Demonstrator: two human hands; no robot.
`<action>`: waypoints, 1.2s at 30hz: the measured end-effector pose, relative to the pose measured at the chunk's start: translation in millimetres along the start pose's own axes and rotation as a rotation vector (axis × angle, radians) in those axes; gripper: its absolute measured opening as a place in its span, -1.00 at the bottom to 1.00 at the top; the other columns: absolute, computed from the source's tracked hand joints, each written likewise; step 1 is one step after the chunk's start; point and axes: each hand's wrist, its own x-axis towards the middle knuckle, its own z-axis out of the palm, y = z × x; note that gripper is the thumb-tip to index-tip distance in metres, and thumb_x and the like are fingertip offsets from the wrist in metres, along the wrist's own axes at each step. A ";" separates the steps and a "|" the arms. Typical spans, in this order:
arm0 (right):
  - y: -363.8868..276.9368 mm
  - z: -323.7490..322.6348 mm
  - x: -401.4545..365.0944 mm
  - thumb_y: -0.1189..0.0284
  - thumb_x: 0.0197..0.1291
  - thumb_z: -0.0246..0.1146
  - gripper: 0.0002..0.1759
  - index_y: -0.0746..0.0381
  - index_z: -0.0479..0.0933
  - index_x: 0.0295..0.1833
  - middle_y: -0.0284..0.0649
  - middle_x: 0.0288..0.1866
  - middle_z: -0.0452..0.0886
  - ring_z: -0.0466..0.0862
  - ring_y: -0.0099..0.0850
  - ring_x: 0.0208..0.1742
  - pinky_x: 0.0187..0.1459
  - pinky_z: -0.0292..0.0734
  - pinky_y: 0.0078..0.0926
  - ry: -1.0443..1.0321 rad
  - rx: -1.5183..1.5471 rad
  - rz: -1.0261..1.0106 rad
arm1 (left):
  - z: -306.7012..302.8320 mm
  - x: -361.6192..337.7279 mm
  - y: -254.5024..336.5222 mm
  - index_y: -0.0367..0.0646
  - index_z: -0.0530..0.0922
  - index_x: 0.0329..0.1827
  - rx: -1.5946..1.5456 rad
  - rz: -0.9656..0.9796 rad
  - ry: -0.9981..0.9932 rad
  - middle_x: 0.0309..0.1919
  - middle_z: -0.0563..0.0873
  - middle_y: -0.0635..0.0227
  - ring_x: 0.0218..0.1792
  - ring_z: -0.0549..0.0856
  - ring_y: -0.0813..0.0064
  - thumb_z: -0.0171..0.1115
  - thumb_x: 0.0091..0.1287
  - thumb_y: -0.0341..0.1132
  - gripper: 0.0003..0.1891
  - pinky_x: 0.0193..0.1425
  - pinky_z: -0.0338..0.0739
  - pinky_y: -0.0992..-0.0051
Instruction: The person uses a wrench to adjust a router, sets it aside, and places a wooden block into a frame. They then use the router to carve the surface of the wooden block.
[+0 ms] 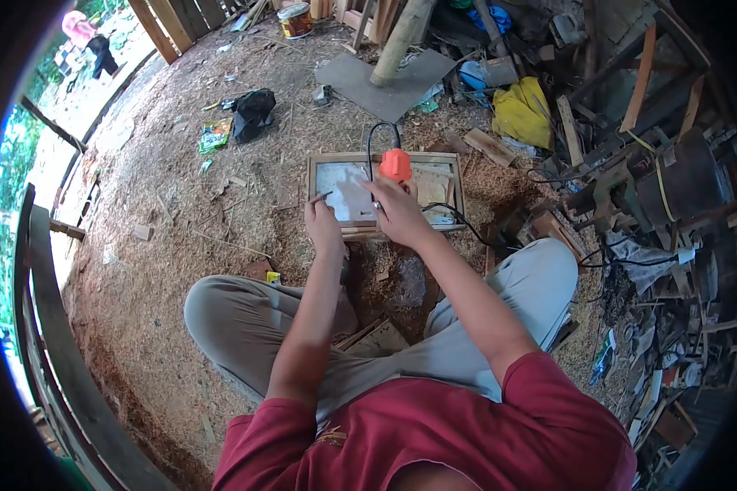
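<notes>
In the head view my left hand (pixel 324 226) is closed at the left edge of a shallow wooden-framed box (pixel 458 192). Between its fingertips is a short, thin dark rod (pixel 325 196), too small to identify. My right hand (pixel 399 214) wraps round an orange power tool (pixel 395 164) over the middle of the box. From the tool a black cable (pixel 371 141) loops upward; its working end is largely hidden by the hand. Under both hands, a pale panel (pixel 336 180) fills the box's left part, with a light brown wooden piece (pixel 434 184) on the right.
Wood shavings cover the ground (pixel 221 196). A black plastic bag (pixel 253 114) and a green wrapper (pixel 214 136) lie upper left. A yellow sack (pixel 522 113) is upper right, near scrap wood and a dark motor-like cylinder (pixel 684 180). A wooden post (pixel 401 41) stands ahead.
</notes>
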 end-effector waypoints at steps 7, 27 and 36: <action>10.4 -8.3 16.1 0.54 0.29 0.25 -0.13 -0.02 0.22 0.71 0.06 0.62 0.38 0.31 -0.04 0.69 0.58 0.11 0.16 -0.014 -0.062 0.137 | -2.1 -3.2 32.2 -0.33 0.55 0.49 0.142 -0.020 -0.298 0.22 0.77 0.14 -0.02 0.72 0.41 0.13 0.55 -0.24 -0.48 0.13 0.61 0.42; 22.1 -6.5 7.4 0.21 -0.01 0.63 -0.40 0.43 0.64 0.02 0.04 -0.17 0.79 0.86 -0.10 -0.18 -0.17 0.79 -0.20 0.068 0.723 1.004 | -17.8 -24.1 99.0 -0.31 0.72 0.22 0.333 0.242 -0.284 0.06 0.81 0.05 0.12 0.73 0.22 -0.05 0.72 -0.01 -0.46 0.31 0.52 0.29; 34.6 -141.6 0.7 0.10 0.33 0.49 -0.39 0.21 0.55 0.34 -0.14 0.24 0.72 0.75 -0.24 0.21 0.20 0.71 -0.13 0.343 1.803 0.563 | -1.7 -89.9 243.5 -0.24 0.65 0.32 0.228 0.200 -0.527 0.26 0.74 0.20 0.34 0.63 0.34 -0.01 0.71 0.05 -0.47 0.45 0.45 0.25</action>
